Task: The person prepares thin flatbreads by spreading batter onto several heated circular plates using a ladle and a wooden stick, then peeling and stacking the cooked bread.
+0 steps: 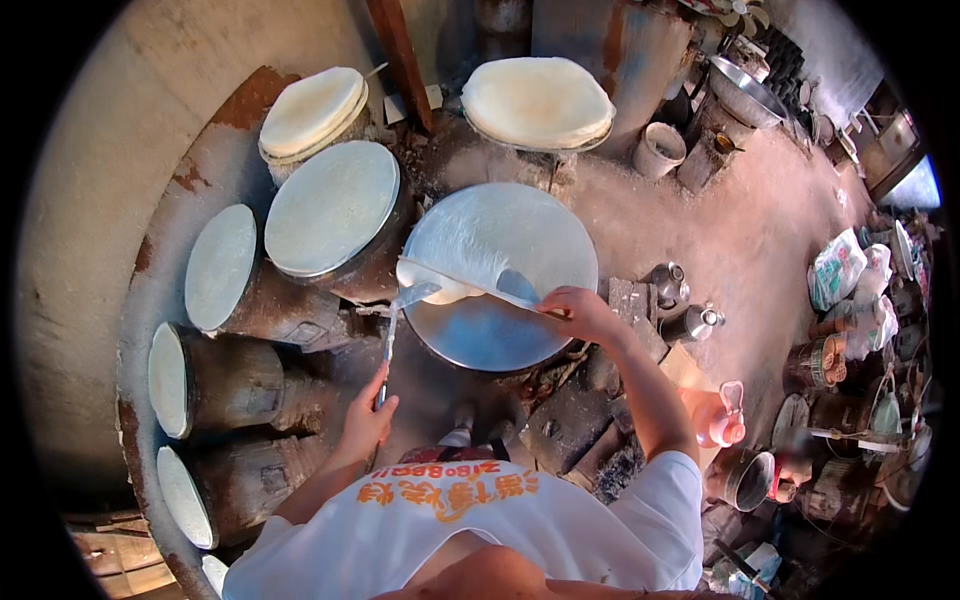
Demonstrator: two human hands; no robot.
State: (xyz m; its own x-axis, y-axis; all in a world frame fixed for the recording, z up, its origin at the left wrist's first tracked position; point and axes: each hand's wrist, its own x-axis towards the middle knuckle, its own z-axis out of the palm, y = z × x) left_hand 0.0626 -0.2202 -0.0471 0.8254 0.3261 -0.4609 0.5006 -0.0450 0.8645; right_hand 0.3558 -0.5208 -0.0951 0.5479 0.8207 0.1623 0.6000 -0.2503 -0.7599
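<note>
My left hand (367, 420) is closed around the handle of a metal spatula (390, 335). Its pale, batter-smeared blade meets the left end of a long thin scraper (470, 284). My right hand (580, 312) grips the scraper's other end, and the strip slants across a large round griddle (500, 350) in front of me. A lump of white batter (445, 291) clings by the scraper's left end. Beyond the strip, the griddle surface is whitish and streaked; nearer me it looks smooth, with a bluish sheen.
Several round drum stoves curve along the left, topped with pale sheets such as this one (332, 208). Stacks of flatbread (538, 102) stand at the back. A bucket (659, 150), metal flasks (690, 323), a pink jug (716, 414) and plastic bags (838, 268) are on the right.
</note>
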